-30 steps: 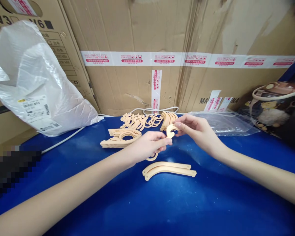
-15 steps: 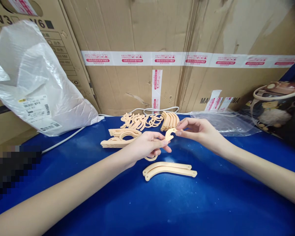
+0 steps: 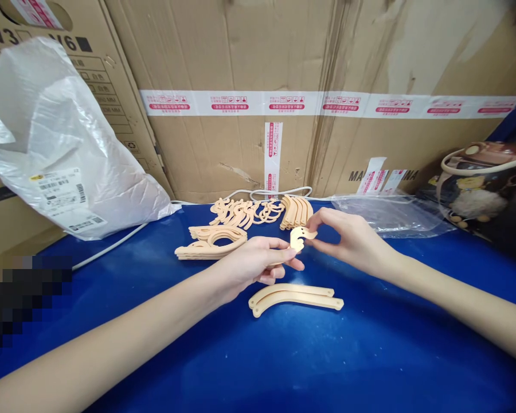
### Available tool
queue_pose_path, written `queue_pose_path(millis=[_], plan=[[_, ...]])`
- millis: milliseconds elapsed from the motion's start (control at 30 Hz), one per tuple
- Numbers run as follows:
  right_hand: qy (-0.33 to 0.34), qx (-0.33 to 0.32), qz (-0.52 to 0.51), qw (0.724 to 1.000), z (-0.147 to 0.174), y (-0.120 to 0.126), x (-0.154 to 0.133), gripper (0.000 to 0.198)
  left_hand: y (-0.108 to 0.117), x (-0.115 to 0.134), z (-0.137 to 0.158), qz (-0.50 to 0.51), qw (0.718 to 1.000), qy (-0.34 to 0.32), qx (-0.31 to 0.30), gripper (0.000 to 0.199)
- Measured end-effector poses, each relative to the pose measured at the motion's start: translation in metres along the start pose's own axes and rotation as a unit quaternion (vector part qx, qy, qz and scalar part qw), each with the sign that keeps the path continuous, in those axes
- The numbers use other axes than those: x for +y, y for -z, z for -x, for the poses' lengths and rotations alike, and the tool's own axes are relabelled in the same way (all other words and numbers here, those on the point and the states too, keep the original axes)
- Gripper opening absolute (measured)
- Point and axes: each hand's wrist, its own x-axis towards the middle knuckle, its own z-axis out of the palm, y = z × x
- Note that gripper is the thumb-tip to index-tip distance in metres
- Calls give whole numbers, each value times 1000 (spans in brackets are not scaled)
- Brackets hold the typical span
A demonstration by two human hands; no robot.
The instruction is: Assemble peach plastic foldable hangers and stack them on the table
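Observation:
Between my two hands, above the blue table, is a small beige plastic hook piece, curved and with small holes. My left hand pinches its lower left end between thumb and fingers. At its right end, the thumb and index finger of my right hand close on it. Part of it is covered by my fingers. Just below my hands, two curved beige arm pieces with holes at their ends lie side by side. A stack of beige pieces with a round opening sits left of my left hand.
Toward the back lie a heap of small beige hooks and a pile of curved arms. A white cable runs behind them, against a large carton. A white plastic bag stands left; a clear bag lies right.
The hook piece has turned between my hands, and its right end now points more to the right. My right hand has shifted slightly, with its fingers more bent.

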Motion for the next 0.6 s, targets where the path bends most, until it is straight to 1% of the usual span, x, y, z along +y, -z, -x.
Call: queue_pose_path(millis=[100, 167, 233, 300, 367, 400, 433, 467, 500, 567, 600], plan=[[-37, -26, -89, 995, -2, 2, 0, 13, 2, 1, -1, -58, 998, -4, 7, 16], [-70, -35, -157, 984, -3, 3, -1, 16, 3, 1, -2, -99, 995, -5, 1, 17], [-95, -44, -201, 974, -3, 3, -1, 22, 4, 0, -3, -149, 989, -17, 5, 18], [-114, -72, -215, 967, -4, 3, 0, 28, 5, -3, -5, -203, 978, -37, 28, 18], [-136, -112, -224, 958, -5, 3, 4, 29, 6, -6, -6, -241, 967, -60, 61, 15], [-149, -130, -235, 952, -6, 2, 8, 28, 6, -8, -6, -270, 956, -82, 82, 14], [-163, -145, -249, 944, -6, 2, 11, 28, 6, -10, -5, -312, 938, -111, 101, 14], [-176, -157, -264, 935, -6, 2, 16, 28, 6, -12, -5, -366, 912, -145, 116, 16], [-190, -166, -278, 927, -5, 1, 20, 27, 6, -13, -4, -425, 879, -180, 122, 17], [-211, -182, -294, 914, -4, 0, 26, 27, 5, -16, -2, -526, 813, -223, 113, 19], [-220, -188, -292, 912, -3, 0, 29, 27, 5, -16, -2, -558, 792, -225, 103, 20]])
